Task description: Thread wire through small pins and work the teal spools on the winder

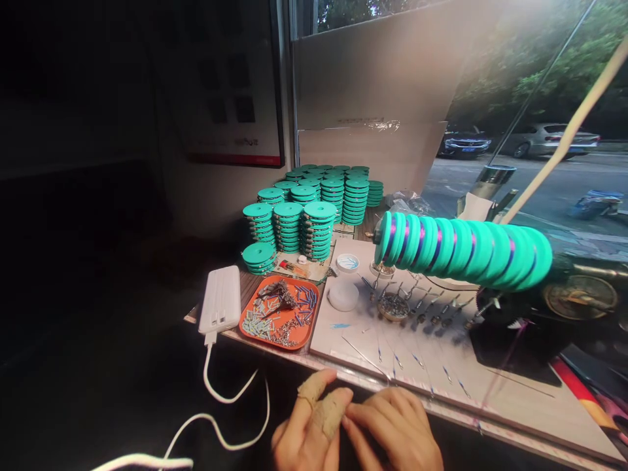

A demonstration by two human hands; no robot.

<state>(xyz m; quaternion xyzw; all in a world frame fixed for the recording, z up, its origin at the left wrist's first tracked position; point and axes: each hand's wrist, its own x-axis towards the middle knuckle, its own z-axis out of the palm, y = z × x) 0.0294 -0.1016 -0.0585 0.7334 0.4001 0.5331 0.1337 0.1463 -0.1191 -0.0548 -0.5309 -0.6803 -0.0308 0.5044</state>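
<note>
While left hand (310, 422) and right hand (396, 428) meet, fingertips together, grasp cannot be told; from them, thin rod (366, 357), twelve o'clock, on board (326, 337); orange tray (299, 345) of small parts (307, 304), eleven o'clock. Handling, as judged: light pressure, steady wrists.

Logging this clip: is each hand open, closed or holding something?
Left hand: partly curled; whether it holds anything cannot be told.
Right hand: curled; its grip's contents, if any, cannot be told.
</note>
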